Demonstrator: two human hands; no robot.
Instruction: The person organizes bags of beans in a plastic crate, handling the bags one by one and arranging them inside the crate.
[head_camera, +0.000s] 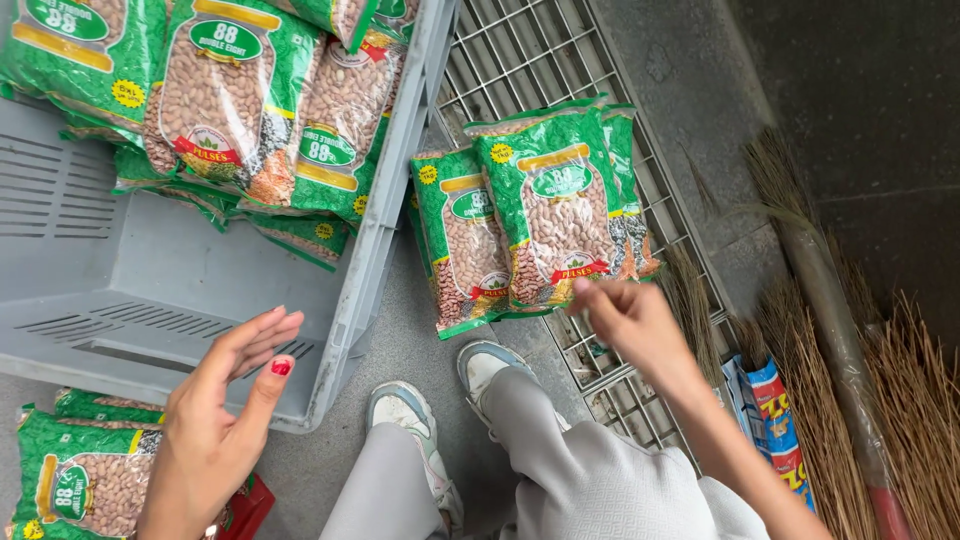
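My left hand (225, 405) hovers open, fingers together, over the near rim of a grey plastic crate (150, 290), holding nothing. My right hand (625, 315) reaches forward with its fingertips pinched at the lower edge of a stack of green bean packets (545, 215) that lean on a metal floor grate (520, 60). More green bean packets (250, 110) are piled in the far half of the crate. Another green bean packet (85, 475) lies on the floor below my left hand.
My two shoes (445, 400) and grey trouser legs (560, 470) are at the bottom centre. Straw brooms (850, 370) lie to the right, beside a blue and red packet (775, 425). A red object (245, 505) sits by my left wrist. The floor is grey concrete.
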